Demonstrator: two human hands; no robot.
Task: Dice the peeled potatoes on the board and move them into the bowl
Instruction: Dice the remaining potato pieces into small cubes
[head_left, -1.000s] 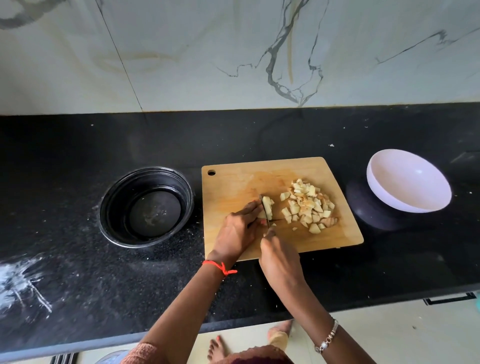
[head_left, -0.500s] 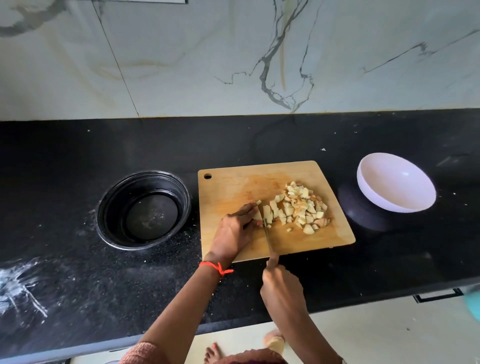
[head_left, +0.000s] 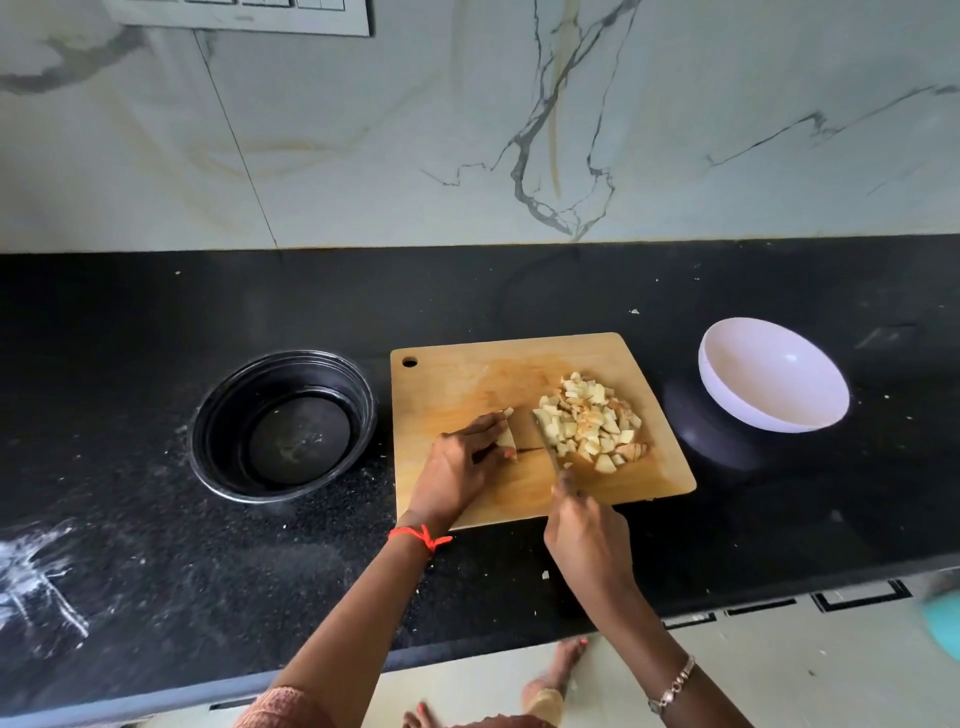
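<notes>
A wooden cutting board (head_left: 467, 384) lies on the black counter. A heap of diced potato (head_left: 589, 421) covers its right half. My left hand (head_left: 462, 467) holds a small uncut potato piece (head_left: 505, 439) near the board's middle, fingers curled over it. My right hand (head_left: 587, 540) grips a knife (head_left: 545, 441) whose blade lies between the held piece and the heap, edge against the heap's left side. An empty white bowl (head_left: 769, 379) tilts on the counter to the right of the board.
A black round bowl (head_left: 283, 423), empty, sits left of the board. Potato scraps dot the black counter (head_left: 519, 291). White smears mark the counter's far left. A marble wall stands behind. The counter's front edge runs below my wrists.
The knife has pushed the freshly cut bits right into the heap, opening a gap beside the held piece. My left hand stays on the remaining potato piece. The camera has shifted slightly.
</notes>
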